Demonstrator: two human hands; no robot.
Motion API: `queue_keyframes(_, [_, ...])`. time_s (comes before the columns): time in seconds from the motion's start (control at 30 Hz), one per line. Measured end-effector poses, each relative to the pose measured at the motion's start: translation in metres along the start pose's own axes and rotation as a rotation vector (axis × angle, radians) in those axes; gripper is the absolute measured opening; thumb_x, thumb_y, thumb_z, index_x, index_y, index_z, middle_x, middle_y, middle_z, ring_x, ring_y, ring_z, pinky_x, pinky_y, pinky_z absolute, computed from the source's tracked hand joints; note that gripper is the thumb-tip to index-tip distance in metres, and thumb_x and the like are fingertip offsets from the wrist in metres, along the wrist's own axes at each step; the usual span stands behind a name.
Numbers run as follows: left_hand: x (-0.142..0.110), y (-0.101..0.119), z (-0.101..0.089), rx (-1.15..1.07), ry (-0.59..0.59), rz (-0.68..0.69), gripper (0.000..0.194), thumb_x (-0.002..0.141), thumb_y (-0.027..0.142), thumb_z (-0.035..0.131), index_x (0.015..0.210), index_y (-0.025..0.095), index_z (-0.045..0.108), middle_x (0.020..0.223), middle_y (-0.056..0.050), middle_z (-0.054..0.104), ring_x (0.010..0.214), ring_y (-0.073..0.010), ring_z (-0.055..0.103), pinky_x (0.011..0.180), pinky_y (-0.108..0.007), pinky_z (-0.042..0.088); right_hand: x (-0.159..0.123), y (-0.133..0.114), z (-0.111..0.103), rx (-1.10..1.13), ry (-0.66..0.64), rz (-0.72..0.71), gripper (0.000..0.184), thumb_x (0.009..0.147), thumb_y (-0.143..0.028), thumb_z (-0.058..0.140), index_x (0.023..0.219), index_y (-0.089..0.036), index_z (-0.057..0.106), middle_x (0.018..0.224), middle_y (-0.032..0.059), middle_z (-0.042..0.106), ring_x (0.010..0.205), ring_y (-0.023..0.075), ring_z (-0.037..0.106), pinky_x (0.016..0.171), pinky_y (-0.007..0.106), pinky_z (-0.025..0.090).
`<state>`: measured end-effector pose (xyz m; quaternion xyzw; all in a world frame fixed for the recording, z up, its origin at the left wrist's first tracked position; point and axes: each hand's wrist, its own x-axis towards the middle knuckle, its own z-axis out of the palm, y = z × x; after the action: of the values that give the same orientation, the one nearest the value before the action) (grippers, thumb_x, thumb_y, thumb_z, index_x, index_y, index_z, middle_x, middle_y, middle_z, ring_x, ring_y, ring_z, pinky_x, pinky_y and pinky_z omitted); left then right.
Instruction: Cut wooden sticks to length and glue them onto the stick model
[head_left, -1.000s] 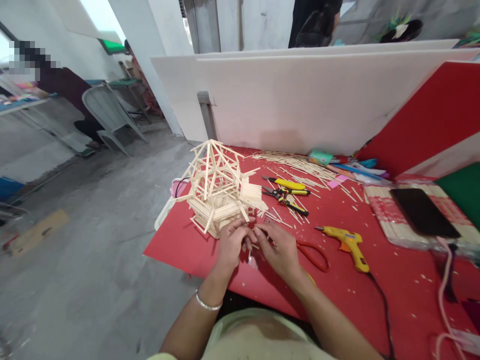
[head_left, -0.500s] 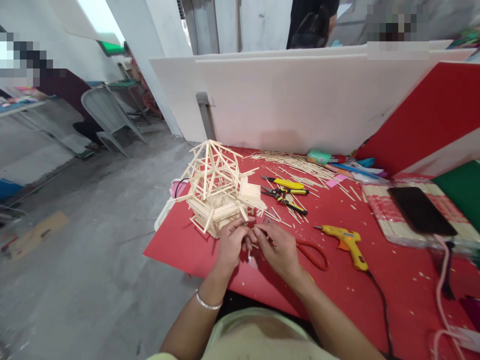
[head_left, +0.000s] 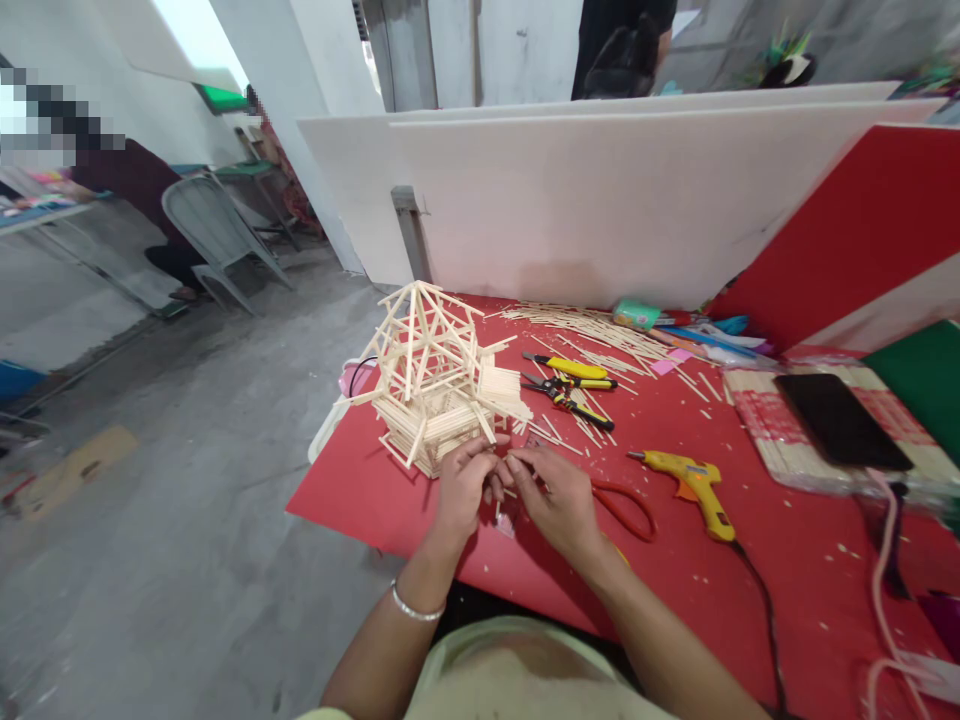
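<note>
My left hand point(head_left: 466, 485) and my right hand point(head_left: 556, 492) meet near the front edge of the red table point(head_left: 517, 570). Fingers of both are closed in a pinch, tips almost touching; whatever lies between them is too small to make out. Just beyond my left hand stands a house-like model made of thin wooden sticks point(head_left: 427, 375), with a pointed open-frame roof. Red-handled pliers point(head_left: 630, 510) lie beside my right hand, their head partly hidden by it. A small clear scrap point(head_left: 505, 524) rests on the table below my fingers.
Further right lie a yellow glue gun point(head_left: 694, 483) with its cord, wire strippers point(head_left: 574, 400), a yellow cutter point(head_left: 574, 367) and loose sticks point(head_left: 600, 330). A phone point(head_left: 844, 420) rests on packed sticks. White boards point(head_left: 600, 200) stand behind. A person sits at a left-hand table point(head_left: 45, 215).
</note>
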<state>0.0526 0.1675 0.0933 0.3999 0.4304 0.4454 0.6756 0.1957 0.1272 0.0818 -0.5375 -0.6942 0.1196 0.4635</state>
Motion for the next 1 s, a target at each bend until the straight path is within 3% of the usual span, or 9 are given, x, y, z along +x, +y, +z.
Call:
queue_keyframes(0.53, [-0.008, -0.010, 0.002, 0.001, -0.022, -0.047, 0.031, 0.074, 0.023, 0.057, 0.099, 0.010, 0.071, 0.055, 0.000, 0.066, 0.035, -0.0084, 0.051, 0.036, -0.018, 0.033, -0.011, 0.002, -0.009, -0.015, 0.018, -0.001, 0.016, 0.098, -0.025, 0.056, 0.107, -0.023, 0.069, 0.097, 0.0053, 0.075, 0.089, 0.0194, 0.069, 0.082, 0.032, 0.052])
queue_keyframes(0.63, [-0.011, -0.022, -0.001, 0.036, -0.024, -0.071, 0.027, 0.078, 0.029, 0.062, 0.095, 0.011, 0.071, 0.054, 0.000, 0.065, 0.035, -0.0087, 0.051, 0.036, -0.018, 0.036, -0.022, 0.012, -0.020, -0.105, -0.015, 0.083, 0.019, 0.099, -0.029, 0.054, 0.106, -0.023, 0.070, 0.097, 0.0059, 0.075, 0.088, 0.0195, 0.070, 0.080, 0.030, 0.051])
queue_keyframes(0.83, [-0.014, -0.053, -0.006, 0.209, -0.011, -0.094, 0.038, 0.079, 0.045, 0.069, 0.096, 0.011, 0.070, 0.053, 0.000, 0.064, 0.037, -0.0101, 0.053, 0.037, -0.019, 0.039, -0.029, 0.031, -0.049, -0.439, -0.176, 0.322, 0.024, 0.100, -0.033, 0.050, 0.107, -0.026, 0.072, 0.105, 0.0026, 0.076, 0.092, 0.0184, 0.070, 0.074, 0.026, 0.045])
queue_keyframes(1.0, [-0.021, -0.053, -0.002, 0.338, 0.020, -0.033, 0.037, 0.081, 0.045, 0.068, 0.094, 0.011, 0.073, 0.053, -0.001, 0.064, 0.041, -0.0126, 0.059, 0.041, -0.021, 0.044, -0.017, 0.040, -0.063, -0.619, -0.258, 0.420, 0.025, 0.099, -0.036, 0.049, 0.107, -0.027, 0.072, 0.104, 0.0023, 0.075, 0.091, 0.0191, 0.069, 0.068, 0.026, 0.039])
